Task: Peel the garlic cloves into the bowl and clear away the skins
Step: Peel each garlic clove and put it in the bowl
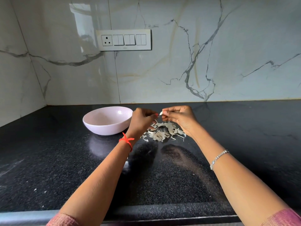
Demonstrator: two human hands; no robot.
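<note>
Two hands above the skins (pixel 162 132): right hand (pixel 178 119) pinches a garlic clove (pixel 161 113), left hand (pixel 141 120) pinches its peel (pixel 158 116).

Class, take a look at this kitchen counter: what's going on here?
A person is peeling garlic over a black counter. The right hand pinches a garlic clove while the left hand pinches a strip of skin coming off it. A pile of skins lies beneath the hands. The pink bowl sits just left, and no cloves show in its visible part.

Bowl (pixel 104 130) on the counter (pixel 48 160), skins (pixel 162 133) just right of it, switch panel (pixel 123 39) on the wall (pixel 162 66) behind.
</note>
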